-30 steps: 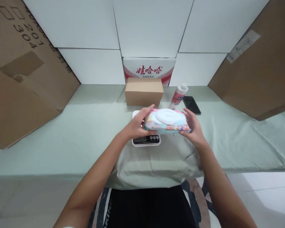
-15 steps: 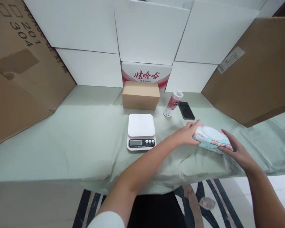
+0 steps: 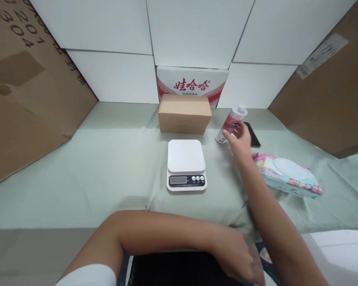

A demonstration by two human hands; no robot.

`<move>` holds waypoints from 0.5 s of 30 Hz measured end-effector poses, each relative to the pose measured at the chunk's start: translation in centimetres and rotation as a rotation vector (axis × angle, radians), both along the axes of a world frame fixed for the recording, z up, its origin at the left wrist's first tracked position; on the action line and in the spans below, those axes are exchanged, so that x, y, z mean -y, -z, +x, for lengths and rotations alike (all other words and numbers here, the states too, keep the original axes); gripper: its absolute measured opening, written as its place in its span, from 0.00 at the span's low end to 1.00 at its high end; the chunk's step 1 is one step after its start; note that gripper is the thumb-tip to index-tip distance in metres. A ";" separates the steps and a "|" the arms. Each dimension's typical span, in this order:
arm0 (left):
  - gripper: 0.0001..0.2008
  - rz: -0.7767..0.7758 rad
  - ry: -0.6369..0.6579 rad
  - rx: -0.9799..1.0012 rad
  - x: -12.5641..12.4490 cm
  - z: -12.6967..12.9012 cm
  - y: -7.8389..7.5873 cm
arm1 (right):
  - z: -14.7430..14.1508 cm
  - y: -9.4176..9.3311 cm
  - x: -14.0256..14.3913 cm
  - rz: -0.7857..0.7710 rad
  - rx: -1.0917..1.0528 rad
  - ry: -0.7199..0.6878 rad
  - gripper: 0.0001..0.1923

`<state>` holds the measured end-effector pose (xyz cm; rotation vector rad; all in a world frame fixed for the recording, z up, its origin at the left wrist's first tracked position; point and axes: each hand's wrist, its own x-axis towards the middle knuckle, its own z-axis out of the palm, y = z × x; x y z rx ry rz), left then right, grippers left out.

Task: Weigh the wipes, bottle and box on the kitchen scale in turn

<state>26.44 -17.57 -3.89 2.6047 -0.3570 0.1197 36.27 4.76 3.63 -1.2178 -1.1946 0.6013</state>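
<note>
Pink-labelled bottle [image 3: 231,124] half-hidden behind right hand [image 3: 241,139], fingers loosely open, grip unclear; left hand [image 3: 237,260] curled, empty.

The right hand [image 3: 241,140] hides part of the bottle [image 3: 232,122] and the phone [image 3: 253,135]; the words on the scale [image 3: 186,163] are too small to read

Glossy plastic bottle [image 3: 231,124], matt cloth table cover [image 3: 107,167], smooth plastic scale [image 3: 186,163].
</note>
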 end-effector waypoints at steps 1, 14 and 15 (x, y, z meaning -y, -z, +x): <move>0.05 -0.046 0.030 -0.068 0.3 0.3 0.6 | -0.5 1.0 -1.4 -0.008 0.039 0.028 0.35; 0.04 -0.079 0.107 -0.080 1.0 2.5 4.2 | -4.1 2.2 0.6 0.067 0.113 -0.326 0.25; 0.04 -0.075 0.090 -0.086 1.0 2.6 4.2 | -4.9 1.9 1.3 0.068 0.129 -0.377 0.24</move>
